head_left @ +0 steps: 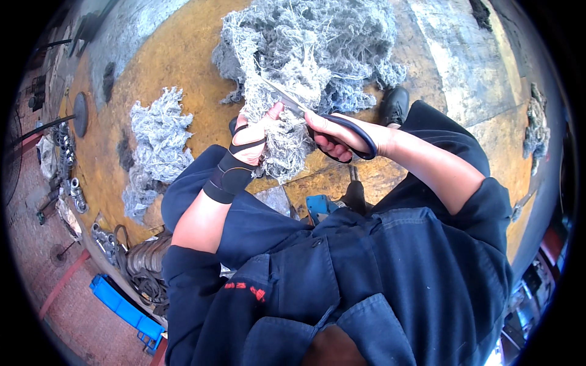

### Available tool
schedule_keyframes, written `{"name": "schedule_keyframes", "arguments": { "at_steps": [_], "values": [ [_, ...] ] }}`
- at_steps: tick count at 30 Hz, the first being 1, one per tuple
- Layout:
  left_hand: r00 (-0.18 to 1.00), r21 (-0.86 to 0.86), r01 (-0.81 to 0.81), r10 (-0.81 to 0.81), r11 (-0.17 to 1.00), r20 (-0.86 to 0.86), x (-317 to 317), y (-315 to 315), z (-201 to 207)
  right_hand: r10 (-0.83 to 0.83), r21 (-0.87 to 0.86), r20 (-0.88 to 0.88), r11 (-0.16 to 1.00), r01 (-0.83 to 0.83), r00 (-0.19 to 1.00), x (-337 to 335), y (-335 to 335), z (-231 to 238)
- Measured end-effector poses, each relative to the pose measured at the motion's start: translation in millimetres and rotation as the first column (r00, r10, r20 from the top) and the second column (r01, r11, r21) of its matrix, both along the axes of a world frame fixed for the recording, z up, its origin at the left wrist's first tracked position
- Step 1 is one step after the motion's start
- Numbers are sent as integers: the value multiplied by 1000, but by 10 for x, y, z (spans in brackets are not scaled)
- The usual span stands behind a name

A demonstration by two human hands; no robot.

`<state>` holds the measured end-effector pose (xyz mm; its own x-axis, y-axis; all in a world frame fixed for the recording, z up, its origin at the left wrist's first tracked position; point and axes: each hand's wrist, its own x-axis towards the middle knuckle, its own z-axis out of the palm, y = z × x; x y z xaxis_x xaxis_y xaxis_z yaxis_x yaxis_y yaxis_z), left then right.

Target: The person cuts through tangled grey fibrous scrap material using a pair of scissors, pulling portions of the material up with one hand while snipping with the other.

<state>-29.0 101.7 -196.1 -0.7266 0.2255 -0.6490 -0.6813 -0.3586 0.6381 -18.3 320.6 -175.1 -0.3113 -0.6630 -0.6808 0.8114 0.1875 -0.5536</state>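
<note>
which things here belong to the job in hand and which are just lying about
Seem part of the job:
scissors, held in the right hand
grey fibre, with the left hand against it

Seem to be lying about:
smaller grey clump at left, untouched, though possibly the same material
metal parts, far left
blue container, lower left

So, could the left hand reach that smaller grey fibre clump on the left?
Probably yes: the left hand grips other fibre, but only yellow surface shows between it and the smaller clump.
</note>
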Motion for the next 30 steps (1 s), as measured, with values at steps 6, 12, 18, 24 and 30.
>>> {"name": "schedule_keyframes", "arguments": {
  "at_steps": [6,12,18,24,30],
  "values": [
    [900,-298,196,-292,934,-324,158,-65,-374,-163,-103,11,981,163,987,-158,116,247],
    [989,105,141,-145,984,26,2,-73,-105,211,547,-606,810,209,767,-532,328,87],
    [888,134,223,-258,965,381,271,63,59,450,596,-321,780,-192,833,-235,365,120],
    [920,33,103,-108,994,377,442,-7,21,576,444,-13,736,-511,818,26,462,-153],
    [954,259,-90,10,962,298,440,-58,49,476,371,-209,847,-381,854,-27,452,-228]
  ]
}}
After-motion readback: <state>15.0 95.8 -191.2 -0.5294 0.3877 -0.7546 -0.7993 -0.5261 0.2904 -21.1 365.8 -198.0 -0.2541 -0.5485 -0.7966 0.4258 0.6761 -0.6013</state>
